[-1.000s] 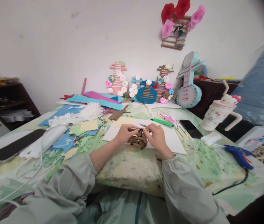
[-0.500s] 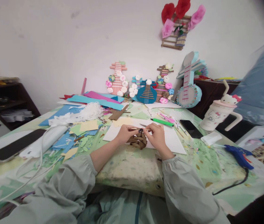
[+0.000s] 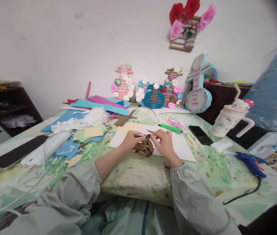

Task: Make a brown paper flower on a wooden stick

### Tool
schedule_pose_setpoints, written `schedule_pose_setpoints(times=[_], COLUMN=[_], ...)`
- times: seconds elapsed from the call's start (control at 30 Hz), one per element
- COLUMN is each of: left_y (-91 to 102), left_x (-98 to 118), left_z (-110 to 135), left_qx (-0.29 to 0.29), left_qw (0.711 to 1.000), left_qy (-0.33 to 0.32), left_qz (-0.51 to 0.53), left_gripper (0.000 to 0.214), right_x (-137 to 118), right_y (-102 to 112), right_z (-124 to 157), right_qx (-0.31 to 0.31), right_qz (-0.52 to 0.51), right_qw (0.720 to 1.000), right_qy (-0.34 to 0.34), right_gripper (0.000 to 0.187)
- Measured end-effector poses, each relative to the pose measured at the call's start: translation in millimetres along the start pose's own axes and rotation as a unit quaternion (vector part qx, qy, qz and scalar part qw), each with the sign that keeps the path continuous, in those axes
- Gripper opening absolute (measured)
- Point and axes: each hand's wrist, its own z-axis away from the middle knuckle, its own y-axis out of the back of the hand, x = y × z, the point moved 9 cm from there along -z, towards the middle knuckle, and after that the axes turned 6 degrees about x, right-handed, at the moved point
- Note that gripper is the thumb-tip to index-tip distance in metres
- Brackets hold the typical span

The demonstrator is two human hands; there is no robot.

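Over a white sheet (image 3: 182,148) my two hands meet, fingertips nearly touching. My left hand (image 3: 132,140) is closed in a pinch with a thin pale stick (image 3: 141,134) at its fingers. My right hand (image 3: 163,141) is also pinched, at a small dark piece (image 3: 148,136) between the fingertips; what exactly its fingers grip is hidden. Just below them lie crumpled brown paper pieces (image 3: 145,150), close to the sheet's near edge. Behind the hands a green craft knife or pen (image 3: 170,128) rests on the sheet's far edge.
Blue and green paper scraps (image 3: 89,150), white string (image 3: 96,117) and a white power strip (image 3: 46,148) spread to the left. Rightward are a phone (image 3: 200,135), a lidded cup (image 3: 228,120) and a blue glue gun (image 3: 251,164) with its cable. Paper-flowered lute models (image 3: 154,98) line the wall.
My fingertips have shifted slightly, and the dark piece between them has turned a little. The brown paper below shows a slightly different shape. My arms stay in place.
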Motion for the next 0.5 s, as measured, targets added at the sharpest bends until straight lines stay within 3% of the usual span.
schedule_pose_setpoints(times=[0.2,0.5], left_y=[-3.5,-1.7], left_x=[9,-3], left_z=[4,1], left_qx=[-0.007,-0.005], left_qw=[0.999,1.0], left_qy=[-0.033,0.013], left_qz=[-0.034,-0.012], left_gripper=[0.036,0.033], right_x=[0,7], right_y=[1,-1], right_z=[0,-1], right_qx=[0.006,0.0], right_qz=[0.0,-0.037], right_qw=[1.0,0.998], right_qy=[-0.005,-0.047], right_gripper=[0.031,0.024])
